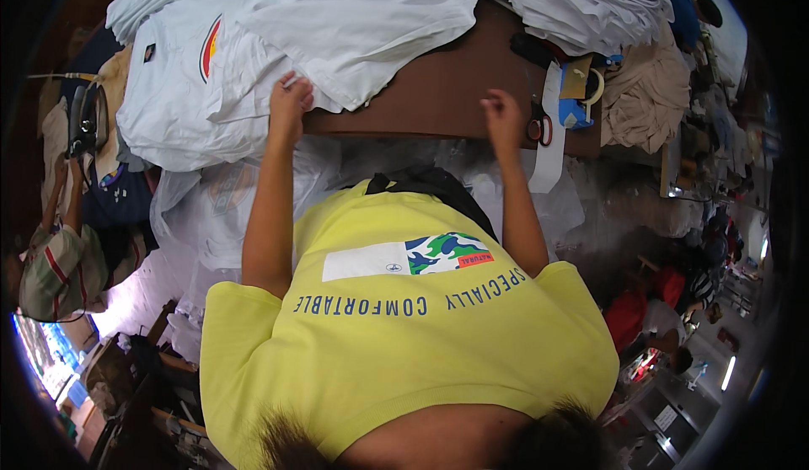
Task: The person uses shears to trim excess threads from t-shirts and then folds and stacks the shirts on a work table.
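Observation:
My left hand (291, 104) is at the near edge of a white T-shirt (329, 40), its fingers bent and closed on the cloth. The shirt lies spread over a pile of white T-shirts (173, 74), one with a red and yellow curved print. Over the front edge of the brown table (430, 91), my right hand (503, 120) is apart from the cloth. Its fingers are loosely bent and apart, with nothing seen in them. Close to its right lie scissors (540, 126) with dark and orange handles, beside a white paper strip (548, 137) hanging over the edge.
A tape roll (593, 88) in a blue holder sits right of the scissors. Beige cloth (649, 91) and folded white shirts (586, 2) are heaped at the right. Plastic bags (223, 209) hang below the table. Another person (63, 264) handles an iron (87, 120) at the left.

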Demonstrator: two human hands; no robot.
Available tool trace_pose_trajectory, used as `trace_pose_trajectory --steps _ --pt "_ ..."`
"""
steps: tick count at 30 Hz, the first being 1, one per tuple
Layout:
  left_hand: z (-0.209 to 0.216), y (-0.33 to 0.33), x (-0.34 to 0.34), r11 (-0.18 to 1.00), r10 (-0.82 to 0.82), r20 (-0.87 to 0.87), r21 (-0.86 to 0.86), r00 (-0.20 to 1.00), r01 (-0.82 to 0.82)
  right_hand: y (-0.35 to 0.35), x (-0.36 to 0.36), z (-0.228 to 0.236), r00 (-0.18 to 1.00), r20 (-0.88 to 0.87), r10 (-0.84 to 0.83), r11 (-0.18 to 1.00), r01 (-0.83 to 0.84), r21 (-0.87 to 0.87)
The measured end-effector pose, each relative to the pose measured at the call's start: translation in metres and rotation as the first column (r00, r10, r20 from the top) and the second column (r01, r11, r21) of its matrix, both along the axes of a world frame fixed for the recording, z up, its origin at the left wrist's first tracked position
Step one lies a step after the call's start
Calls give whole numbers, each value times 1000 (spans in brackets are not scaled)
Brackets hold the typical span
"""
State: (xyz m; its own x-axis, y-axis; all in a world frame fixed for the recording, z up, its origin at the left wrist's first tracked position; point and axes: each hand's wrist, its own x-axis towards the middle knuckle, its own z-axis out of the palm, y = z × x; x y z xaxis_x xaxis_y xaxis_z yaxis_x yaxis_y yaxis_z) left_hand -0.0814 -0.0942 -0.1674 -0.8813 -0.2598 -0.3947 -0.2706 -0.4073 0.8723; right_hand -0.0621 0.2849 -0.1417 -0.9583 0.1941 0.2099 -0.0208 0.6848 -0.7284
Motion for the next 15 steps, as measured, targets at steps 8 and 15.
trace_pose_trajectory --steps 8,15 --pt "17 33 23 996 -73 106 59 992 67 11 16 27 985 94 -147 899 173 -403" --pt "21 41 15 949 -130 154 304 979 79 31 11 11 981 5 -194 972 191 138"
